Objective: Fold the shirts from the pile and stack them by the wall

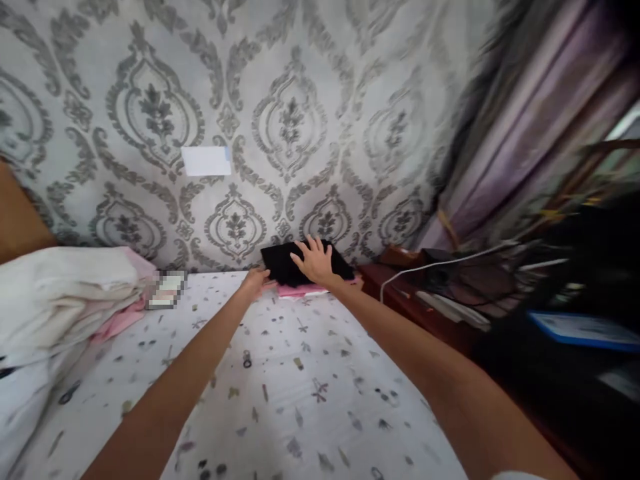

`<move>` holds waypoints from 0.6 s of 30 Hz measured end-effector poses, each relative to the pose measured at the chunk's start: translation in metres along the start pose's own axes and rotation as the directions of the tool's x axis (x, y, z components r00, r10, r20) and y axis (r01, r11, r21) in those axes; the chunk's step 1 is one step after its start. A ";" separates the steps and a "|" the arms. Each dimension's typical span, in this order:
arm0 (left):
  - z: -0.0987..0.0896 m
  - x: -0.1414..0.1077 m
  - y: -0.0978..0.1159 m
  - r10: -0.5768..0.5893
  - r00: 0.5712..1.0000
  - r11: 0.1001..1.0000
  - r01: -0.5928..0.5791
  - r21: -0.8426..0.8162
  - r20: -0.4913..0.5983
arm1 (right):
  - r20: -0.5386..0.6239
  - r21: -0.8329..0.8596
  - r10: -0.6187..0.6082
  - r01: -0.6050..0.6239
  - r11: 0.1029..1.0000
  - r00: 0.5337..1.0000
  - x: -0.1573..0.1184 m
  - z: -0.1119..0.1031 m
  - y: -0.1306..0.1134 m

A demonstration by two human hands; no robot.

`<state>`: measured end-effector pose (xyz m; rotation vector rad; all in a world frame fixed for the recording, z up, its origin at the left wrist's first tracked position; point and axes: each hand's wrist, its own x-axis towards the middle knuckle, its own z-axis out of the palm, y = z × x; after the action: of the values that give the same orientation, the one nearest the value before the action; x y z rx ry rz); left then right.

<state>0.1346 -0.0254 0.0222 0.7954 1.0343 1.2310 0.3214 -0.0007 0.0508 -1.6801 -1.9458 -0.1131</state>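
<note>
The black cloth lies on top of pink fabric at the far edge of the patterned white sheet, against the wall. The right hand is open on the cloth, its fingers spread. The left hand is at the cloth's left edge, fingers curled; I cannot tell whether they grip it. 1 white rectangle shows on the wall.

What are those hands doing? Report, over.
Right hand spread over black cloth. Left hand at its left edge. Pink cloth beneath. Nothing visibly blocking.
</note>
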 end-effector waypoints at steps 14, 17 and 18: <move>-0.026 0.013 -0.006 -0.020 1.000 0.999 0.020 -0.034 0.012 | 0.039 0.053 0.310 -0.312 0.949 0.950 0.044 0.015 0.033; -0.008 0.044 0.005 0.031 0.999 0.999 -0.032 -0.018 -0.039 | 0.026 0.058 0.459 -0.460 0.886 0.888 0.068 0.010 0.056; -0.004 0.051 0.006 0.041 0.998 0.999 -0.042 -0.009 -0.055 | 0.040 0.068 0.487 -0.489 0.870 0.872 0.076 0.010 0.064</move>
<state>0.1301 0.0260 0.0169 0.7827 1.0596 1.2982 0.3731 0.0839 0.0590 -2.0702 -1.4572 0.1704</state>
